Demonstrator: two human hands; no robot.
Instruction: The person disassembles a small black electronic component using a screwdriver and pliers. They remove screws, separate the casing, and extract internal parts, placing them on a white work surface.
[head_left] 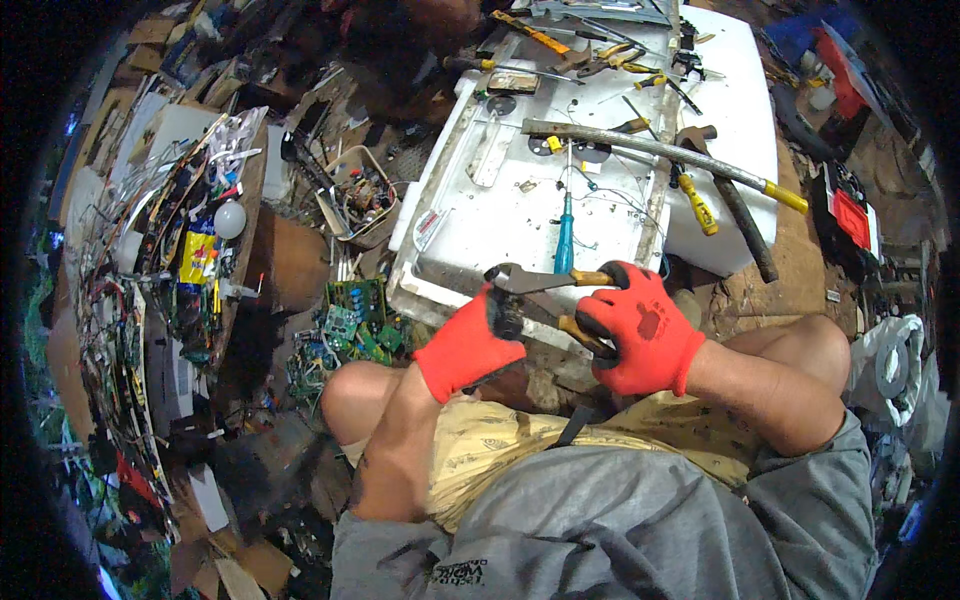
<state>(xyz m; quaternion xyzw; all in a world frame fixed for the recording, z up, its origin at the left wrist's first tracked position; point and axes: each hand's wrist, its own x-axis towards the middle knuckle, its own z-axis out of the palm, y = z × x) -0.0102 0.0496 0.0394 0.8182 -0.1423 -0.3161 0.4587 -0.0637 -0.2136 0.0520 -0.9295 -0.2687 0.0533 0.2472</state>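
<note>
Both of my hands wear red gloves with dark palms. My right hand [645,330] is closed around the yellow-and-black handles of a pair of pliers [537,281], whose two handles are spread apart. The metal jaws point left, toward my left hand [468,345]. The fingers of that hand are curled close against the jaws; whatever they pinch there is dark and too small to name. Just beyond the pliers, a screwdriver with a teal handle [565,235] lies on a white panel [470,235], among small loose bits and thin wires.
A long metal tube with a yellow end [690,155] and a hammer [735,205] lie across the panel's right side, beside a yellow-handled screwdriver [698,205]. Several hand tools lie at the back. Green circuit boards [355,320], a bin of small parts [360,190] and piled scrap sit left.
</note>
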